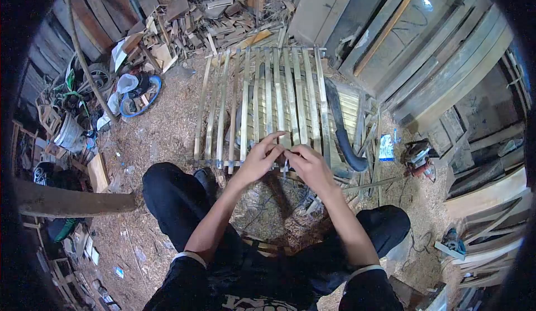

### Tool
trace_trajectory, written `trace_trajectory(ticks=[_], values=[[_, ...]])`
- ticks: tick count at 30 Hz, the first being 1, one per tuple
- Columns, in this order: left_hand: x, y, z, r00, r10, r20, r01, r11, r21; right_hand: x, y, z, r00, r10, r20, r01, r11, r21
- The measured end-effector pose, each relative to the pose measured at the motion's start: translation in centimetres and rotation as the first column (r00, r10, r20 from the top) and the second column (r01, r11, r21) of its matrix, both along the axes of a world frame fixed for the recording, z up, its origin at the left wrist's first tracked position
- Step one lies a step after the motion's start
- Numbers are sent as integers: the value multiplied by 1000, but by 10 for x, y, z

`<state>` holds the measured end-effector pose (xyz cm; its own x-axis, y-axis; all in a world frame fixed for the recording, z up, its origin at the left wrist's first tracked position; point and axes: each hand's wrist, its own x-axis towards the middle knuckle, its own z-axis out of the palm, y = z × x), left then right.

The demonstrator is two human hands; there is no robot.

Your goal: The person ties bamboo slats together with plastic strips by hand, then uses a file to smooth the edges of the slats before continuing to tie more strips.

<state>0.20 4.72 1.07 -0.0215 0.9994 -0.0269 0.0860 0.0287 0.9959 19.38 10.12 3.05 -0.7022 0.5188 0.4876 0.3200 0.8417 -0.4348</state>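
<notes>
Pale slat panel [262, 98] lying flat on the ground, stretching away from both hands.

About ten long, thin, yellowish-green strips run side by side with narrow gaps, slightly fanned and uneven. They are joined by a cross strip [220, 163] at the near end and another at the far end. The near edge lies right under the left hand [258, 161] and right hand [311, 168], whose fingertips meet on the middle slats. Most of the panel extends beyond the hands and to the left of them.
</notes>
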Motion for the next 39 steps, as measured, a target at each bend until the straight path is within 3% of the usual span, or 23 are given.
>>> trace_trajectory(ticks=[3,6,10,15,24,25,27,31,33,39], values=[[0,4,-5,994,-30,104,24,998,61,-2,2,6,1000,-9,-8,10,995,100],[0,2,-6,976,80,204,-81,997,-4,-1,4,8,1000,8,16,-10,994,105],[0,3,-12,958,100,270,-103,995,-3,0,4,3,1000,5,30,-8,997,77],[2,-3,-12,779,213,589,-209,975,-75,5,7,13,1000,18,-1,-19,998,-63],[-4,-11,-2,695,260,671,-277,957,-83,22,3,6,991,-60,122,78,986,-150],[-6,-12,-5,695,259,671,-274,958,-86,25,3,3,990,-62,123,81,985,-152],[-12,-14,-9,901,231,367,-256,967,20,29,3,-1,974,-113,195,140,981,-133],[-12,-26,2,967,182,176,-187,982,9,39,3,-8,960,-129,249,183,961,-207],[-17,-29,-3,968,174,183,-178,984,4,38,0,-10,952,-185,244,223,965,-137],[-18,-28,-13,961,218,168,-221,975,2,36,-2,-14,942,-260,215,294,945,-146]])
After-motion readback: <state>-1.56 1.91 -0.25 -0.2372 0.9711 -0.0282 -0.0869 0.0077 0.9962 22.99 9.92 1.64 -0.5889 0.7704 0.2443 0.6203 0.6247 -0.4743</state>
